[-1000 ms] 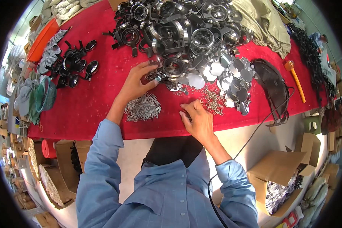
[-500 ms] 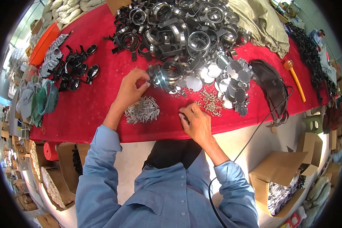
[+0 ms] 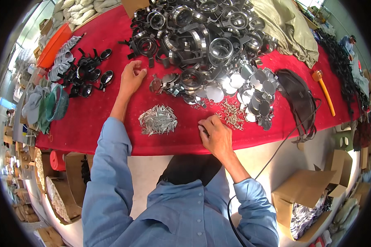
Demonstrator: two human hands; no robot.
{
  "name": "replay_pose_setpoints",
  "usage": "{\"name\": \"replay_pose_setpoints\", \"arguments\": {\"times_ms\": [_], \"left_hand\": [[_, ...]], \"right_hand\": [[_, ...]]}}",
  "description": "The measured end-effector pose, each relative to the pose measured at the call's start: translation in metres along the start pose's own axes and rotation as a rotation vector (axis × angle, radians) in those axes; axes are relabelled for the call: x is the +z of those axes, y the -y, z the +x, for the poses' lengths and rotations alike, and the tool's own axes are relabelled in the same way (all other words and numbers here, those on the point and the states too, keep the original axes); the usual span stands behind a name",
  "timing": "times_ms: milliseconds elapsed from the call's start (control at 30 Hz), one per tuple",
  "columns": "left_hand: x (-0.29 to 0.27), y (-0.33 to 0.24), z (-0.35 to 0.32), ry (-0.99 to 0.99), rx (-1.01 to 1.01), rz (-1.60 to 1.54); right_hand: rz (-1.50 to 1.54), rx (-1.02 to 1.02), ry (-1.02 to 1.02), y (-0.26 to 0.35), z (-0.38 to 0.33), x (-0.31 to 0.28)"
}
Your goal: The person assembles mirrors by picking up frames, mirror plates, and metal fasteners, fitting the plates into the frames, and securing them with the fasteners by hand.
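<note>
My left hand (image 3: pixel 132 78) hovers over the red cloth, thumb and fingers apart with nothing between them. To its right is a heap of black ring-shaped fittings with shiny metal bands (image 3: pixel 191 78). Below that hand lies a pile of thin silver pins (image 3: pixel 158 119). My right hand (image 3: pixel 217 136) rests low on the cloth, beside a pile of small metal clips (image 3: pixel 233 115). Its fingers are curled in toward the thumb; what they hold, if anything, is hidden. Shiny round metal discs (image 3: pixel 257 92) lie beyond the clips.
Black handled rings (image 3: pixel 86 74) are grouped on the left, near an orange tray (image 3: pixel 53 46). A black bag (image 3: pixel 297 96) and a yellow-handled mallet (image 3: pixel 326 94) lie on the right. A black cable (image 3: pixel 272 160) crosses the table edge. Cardboard boxes (image 3: pixel 301 185) stand below; another person is far right.
My left hand has pulled back leftward from the edge of the metal ring heap, and its fingers have parted. My right hand stays by the clips. The view has shifted slightly.
</note>
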State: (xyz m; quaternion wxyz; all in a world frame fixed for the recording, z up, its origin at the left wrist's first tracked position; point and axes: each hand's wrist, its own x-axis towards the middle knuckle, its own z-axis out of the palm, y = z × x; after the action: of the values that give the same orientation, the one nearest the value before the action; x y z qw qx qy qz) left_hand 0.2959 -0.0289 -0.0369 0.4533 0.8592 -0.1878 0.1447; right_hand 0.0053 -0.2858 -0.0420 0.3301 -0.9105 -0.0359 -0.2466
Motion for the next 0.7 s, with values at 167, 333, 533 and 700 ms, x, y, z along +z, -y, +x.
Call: {"name": "replay_pose_setpoints", "arguments": {"times_ms": [167, 333, 533, 700], "left_hand": [[0.017, 0.018, 0.025, 0.116, -0.145, -0.048], [0.031, 0.022, 0.022, 0.129, -0.171, -0.083], [0.047, 0.004, 0.028, 0.027, 0.046, 0.013], [0.028, 0.017, 0.031, -0.059, 0.366, 0.359]], "right_hand": [[-0.009, 0.021, 0.009, 0.004, -0.001, -0.003], [0.029, 0.02, 0.009, 0.002, -0.004, 0.002], [-0.055, 0.028, -0.06, -0.006, -0.006, -0.011], [-0.09, 0.023, 0.008, -0.014, -0.011, 0.013]]}}
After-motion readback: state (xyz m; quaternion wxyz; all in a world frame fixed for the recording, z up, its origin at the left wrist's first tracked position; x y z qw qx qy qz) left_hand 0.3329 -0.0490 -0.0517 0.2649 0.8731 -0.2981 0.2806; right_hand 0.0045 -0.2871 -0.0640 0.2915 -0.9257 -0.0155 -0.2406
